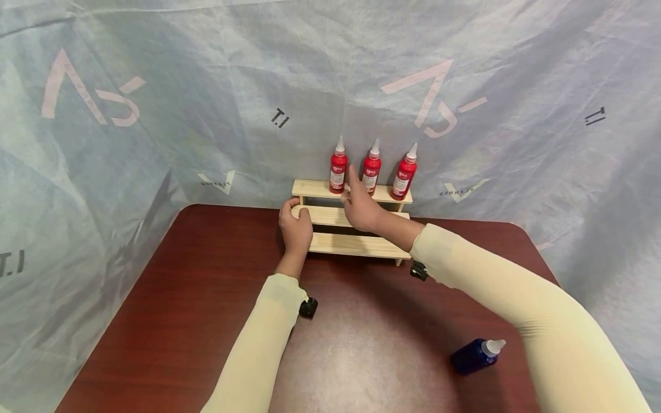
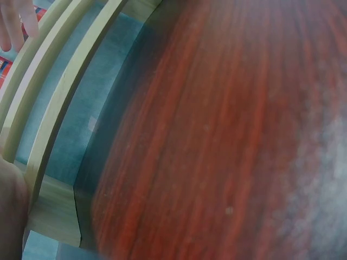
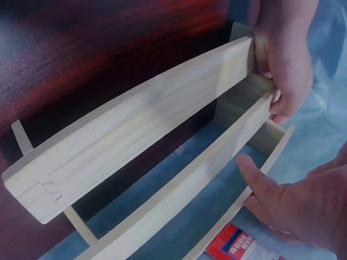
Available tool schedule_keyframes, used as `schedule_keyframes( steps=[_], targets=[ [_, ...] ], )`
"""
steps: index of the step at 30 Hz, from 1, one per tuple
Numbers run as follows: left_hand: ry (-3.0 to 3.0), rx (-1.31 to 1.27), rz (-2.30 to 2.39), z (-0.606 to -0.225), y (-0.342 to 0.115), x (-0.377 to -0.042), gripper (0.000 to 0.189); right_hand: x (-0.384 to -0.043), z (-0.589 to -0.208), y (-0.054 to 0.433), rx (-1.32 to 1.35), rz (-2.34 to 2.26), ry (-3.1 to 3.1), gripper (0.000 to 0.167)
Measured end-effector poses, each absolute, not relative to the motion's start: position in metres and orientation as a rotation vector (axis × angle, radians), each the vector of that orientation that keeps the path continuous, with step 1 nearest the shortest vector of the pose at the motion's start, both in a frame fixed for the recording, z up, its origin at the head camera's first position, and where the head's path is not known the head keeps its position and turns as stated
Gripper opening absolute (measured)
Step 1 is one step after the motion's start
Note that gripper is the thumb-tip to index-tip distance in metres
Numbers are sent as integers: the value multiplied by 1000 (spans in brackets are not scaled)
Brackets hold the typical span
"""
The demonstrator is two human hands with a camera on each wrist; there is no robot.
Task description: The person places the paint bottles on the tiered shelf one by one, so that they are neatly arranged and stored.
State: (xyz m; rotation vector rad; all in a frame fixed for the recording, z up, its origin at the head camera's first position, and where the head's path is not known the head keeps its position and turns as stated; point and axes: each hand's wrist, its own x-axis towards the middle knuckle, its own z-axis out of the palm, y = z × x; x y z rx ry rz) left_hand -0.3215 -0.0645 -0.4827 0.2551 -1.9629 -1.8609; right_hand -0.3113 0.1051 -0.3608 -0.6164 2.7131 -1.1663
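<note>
A three-tier wooden rack (image 1: 356, 245) stands at the back of the table. My left hand (image 1: 296, 225) grips its left end at the middle shelf, fingers and thumb curled round the board; the right wrist view shows this hand (image 3: 284, 59) too. On the top shelf three red bottles with white nozzle caps stand upright: a left one (image 1: 338, 166), a middle one (image 1: 371, 166) and a right one (image 1: 404, 175). My right hand (image 1: 361, 207), fingers straight and pointing up, is at the top shelf between the left and middle bottles, hiding the middle one's lower part.
A dark blue bottle (image 1: 472, 357) with a white nozzle cap is on the table's front right. The dark red table (image 1: 217, 321) ends at a grey sheet (image 1: 232, 115) hanging behind the rack. Each wrist carries a small black camera.
</note>
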Motion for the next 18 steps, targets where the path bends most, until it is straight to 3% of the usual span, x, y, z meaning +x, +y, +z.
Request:
schedule_keyframes(
  steps=[18],
  targets=[
    [-1968,266,-1849,-484,-65,-322,36,-273,-368,110,-546,-1065,2508,77]
  ],
)
